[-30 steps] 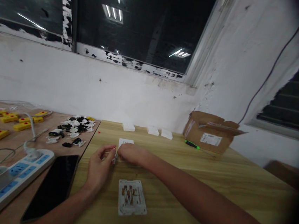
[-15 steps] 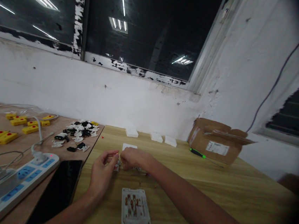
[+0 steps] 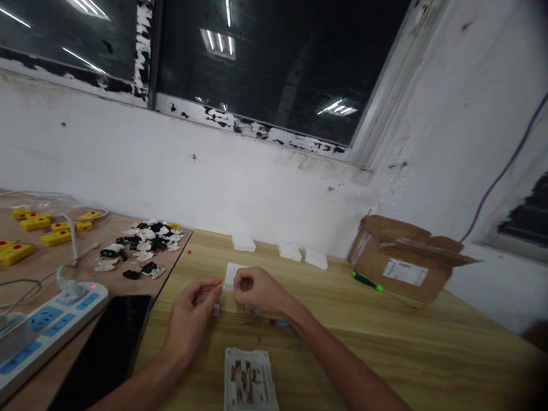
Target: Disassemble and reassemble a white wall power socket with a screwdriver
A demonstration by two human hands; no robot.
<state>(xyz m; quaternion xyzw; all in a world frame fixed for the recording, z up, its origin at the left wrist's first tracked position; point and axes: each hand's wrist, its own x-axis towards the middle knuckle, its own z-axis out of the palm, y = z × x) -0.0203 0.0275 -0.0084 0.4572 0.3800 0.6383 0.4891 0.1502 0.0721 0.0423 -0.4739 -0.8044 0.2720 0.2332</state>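
Observation:
My left hand [image 3: 190,320] is over the wooden table with thumb and fingertips pinched together; what they hold, if anything, is too small to make out. Just to its right, my right hand [image 3: 263,290] is curled with its fingertips closed, and its contents are hidden. Small white and reddish parts [image 3: 217,308] lie beneath the left fingertips. Partly covered by my right hand is a white square piece [image 3: 230,276]. Nearer to me lies a white socket housing [image 3: 259,403], inside up, with copper-coloured contacts in its middle. A thin tool [image 3: 280,322] lies under my right wrist.
Three white blocks [image 3: 289,251] stand along the wall. A cardboard box [image 3: 371,247] and a green-black screwdriver [image 3: 367,281] are at right. At left are a black phone [image 3: 105,351], a power strip [image 3: 43,338], black and white parts [image 3: 152,239], and yellow pieces [image 3: 34,222].
My right hand has moved right, away from my left fingertips, leaving a gap between the hands. My left hand stays nearly in place, still pinched. The view has shifted slightly.

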